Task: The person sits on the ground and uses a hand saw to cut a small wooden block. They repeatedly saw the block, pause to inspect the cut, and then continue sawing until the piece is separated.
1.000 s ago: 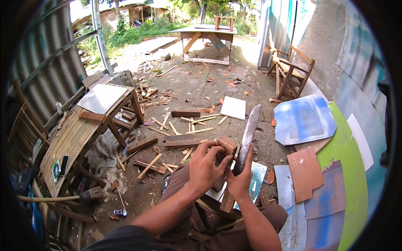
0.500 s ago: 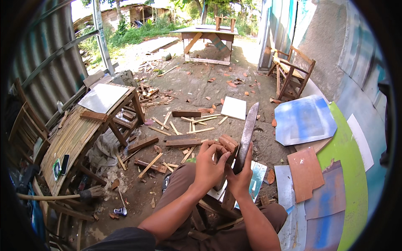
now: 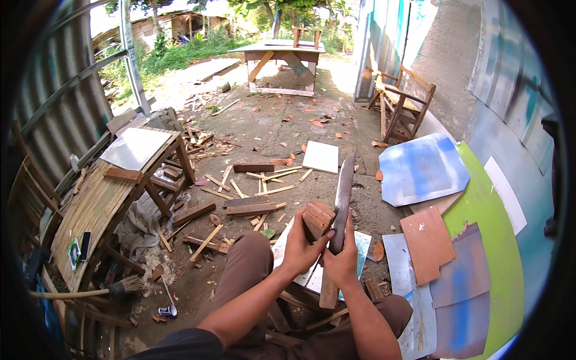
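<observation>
My left hand (image 3: 302,251) is closed around a short reddish-brown wooden block (image 3: 318,217), which shows lines along its upper face. It holds the block tilted above my lap, just left of the blade. My right hand (image 3: 342,263) grips a machete (image 3: 344,187) whose long dark blade points up and away from me. The machete's wooden handle end (image 3: 329,293) sticks out below that hand. Blade and block are side by side, and my two thumbs almost meet between them. Beneath my hands lies a white and light-blue board (image 3: 362,243), partly hidden by them.
Wood pieces (image 3: 251,207) and thin sticks are scattered on the ground ahead. A slatted bamboo bench (image 3: 90,210) with a phone (image 3: 85,245) stands left, a broom (image 3: 123,287) beside it. Painted sheets (image 3: 427,243) lean at right. A chair (image 3: 401,105) and table (image 3: 282,54) stand farther off.
My left hand has turned the wooden block and now holds it from below, where its fingers were over the top. The machete stays in my right hand. The view has shifted slightly right.
</observation>
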Available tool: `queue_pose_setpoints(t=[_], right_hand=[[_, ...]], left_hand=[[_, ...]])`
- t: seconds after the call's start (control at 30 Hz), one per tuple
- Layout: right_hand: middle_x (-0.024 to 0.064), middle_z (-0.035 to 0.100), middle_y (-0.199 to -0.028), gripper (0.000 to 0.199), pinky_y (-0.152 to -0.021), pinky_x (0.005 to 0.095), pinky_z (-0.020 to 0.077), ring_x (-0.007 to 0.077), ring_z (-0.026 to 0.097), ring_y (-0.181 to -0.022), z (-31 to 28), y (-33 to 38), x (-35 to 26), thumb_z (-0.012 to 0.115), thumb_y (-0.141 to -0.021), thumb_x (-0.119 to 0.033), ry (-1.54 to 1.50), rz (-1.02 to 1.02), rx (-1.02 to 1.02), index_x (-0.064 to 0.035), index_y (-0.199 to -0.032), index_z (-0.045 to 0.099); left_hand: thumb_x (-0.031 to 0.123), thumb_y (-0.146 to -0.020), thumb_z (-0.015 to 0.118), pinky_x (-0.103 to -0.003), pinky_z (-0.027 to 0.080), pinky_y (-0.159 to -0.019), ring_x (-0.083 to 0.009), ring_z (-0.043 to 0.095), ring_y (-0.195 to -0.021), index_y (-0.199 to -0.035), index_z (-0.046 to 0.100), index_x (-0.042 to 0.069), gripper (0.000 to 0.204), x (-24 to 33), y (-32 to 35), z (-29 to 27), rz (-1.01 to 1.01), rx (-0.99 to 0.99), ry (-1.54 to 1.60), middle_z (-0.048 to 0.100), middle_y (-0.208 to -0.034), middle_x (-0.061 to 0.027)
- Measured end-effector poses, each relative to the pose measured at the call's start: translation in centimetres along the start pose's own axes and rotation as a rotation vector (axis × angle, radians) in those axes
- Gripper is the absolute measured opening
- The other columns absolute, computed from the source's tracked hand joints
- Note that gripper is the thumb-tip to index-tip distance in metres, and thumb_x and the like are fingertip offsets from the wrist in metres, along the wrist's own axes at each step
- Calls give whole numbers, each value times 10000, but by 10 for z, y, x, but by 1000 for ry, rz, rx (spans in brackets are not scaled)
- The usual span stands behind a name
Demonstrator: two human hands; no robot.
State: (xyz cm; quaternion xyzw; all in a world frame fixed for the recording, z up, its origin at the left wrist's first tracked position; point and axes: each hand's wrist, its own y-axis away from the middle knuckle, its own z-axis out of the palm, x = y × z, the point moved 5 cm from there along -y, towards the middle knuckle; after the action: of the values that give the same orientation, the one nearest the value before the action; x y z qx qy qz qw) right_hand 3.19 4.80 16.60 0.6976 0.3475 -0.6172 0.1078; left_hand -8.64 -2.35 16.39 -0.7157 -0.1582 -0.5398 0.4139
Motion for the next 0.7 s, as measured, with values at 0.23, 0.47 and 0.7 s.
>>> queue_pose_setpoints(t=[0.23,0.47,0.7], right_hand=[[161,644,-1191,677,-504,277,566,129,631,-591,-98,49,-9,476,-1145,-142,-221,0,190,-102,-1754,180],[88,662,-897,674,-539,299,579,117,604,-547,-144,126,25,428,-1144,-109,46,402,233,-206,-1768,194],[124,720,-865,719,-526,314,565,137,608,-513,-103,208,102,424,-1147,-84,-26,807,70,-237,-1777,112]], left_hand=[[275,-858,873,-554,547,-926,-511,648,-1153,-1470,497,53,752,24,-10,41,226,-413,-371,569,-1340,-213],[378,-819,873,-559,542,-993,-386,634,-1238,-1453,548,63,778,-78,71,104,211,-1215,-900,584,-1330,-158],[438,-814,873,-472,493,-1098,-355,574,-1290,-1531,539,100,860,-133,93,98,335,-1211,-697,586,-1331,-145]])
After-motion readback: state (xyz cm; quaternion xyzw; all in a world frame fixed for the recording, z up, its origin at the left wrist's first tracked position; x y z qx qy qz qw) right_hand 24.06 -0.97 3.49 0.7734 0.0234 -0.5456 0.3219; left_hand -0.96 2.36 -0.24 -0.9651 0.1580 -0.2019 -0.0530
